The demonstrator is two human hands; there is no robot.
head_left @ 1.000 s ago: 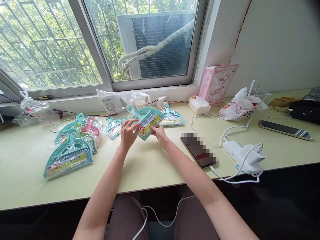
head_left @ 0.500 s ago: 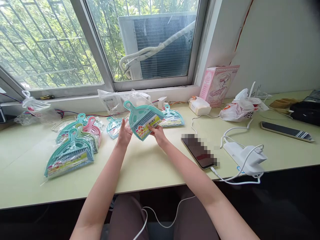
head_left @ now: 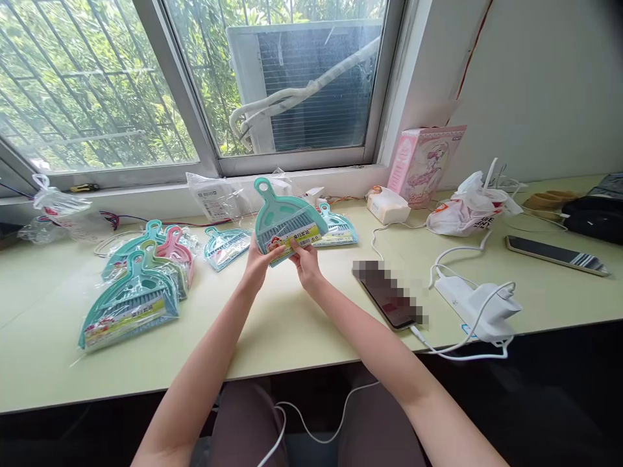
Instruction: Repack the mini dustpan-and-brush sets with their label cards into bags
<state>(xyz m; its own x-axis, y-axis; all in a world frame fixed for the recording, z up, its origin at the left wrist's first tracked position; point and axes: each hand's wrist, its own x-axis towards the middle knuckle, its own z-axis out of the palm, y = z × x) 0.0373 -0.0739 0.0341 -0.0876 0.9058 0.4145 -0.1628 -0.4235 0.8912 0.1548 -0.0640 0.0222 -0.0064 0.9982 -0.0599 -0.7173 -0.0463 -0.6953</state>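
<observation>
A turquoise dustpan and brush set (head_left: 285,217) with a printed label is held up above the table, its handle pointing up. My left hand (head_left: 257,263) grips its lower left edge, thumb on the front. My right hand (head_left: 306,263) is closed on the bottom edge, thumb over the label. Behind it on the table lie another turquoise set (head_left: 335,227) to the right and one more wrapped set (head_left: 226,246) to the left. Farther left, several bagged sets lie overlapping, with a turquoise one (head_left: 134,301) in front and a pink one (head_left: 178,250) behind.
Right of my hands a phone (head_left: 387,295) lies plugged into a cable, beside a white power strip (head_left: 477,305). Along the back stand a tissue pack (head_left: 388,205), a pink box (head_left: 426,165) and a white plastic bag (head_left: 462,211). The table's front edge (head_left: 292,373) runs above my lap.
My left hand has moved right and closed on the set's left edge. The dustpan and brush set has turned more upright and shifted slightly right.
</observation>
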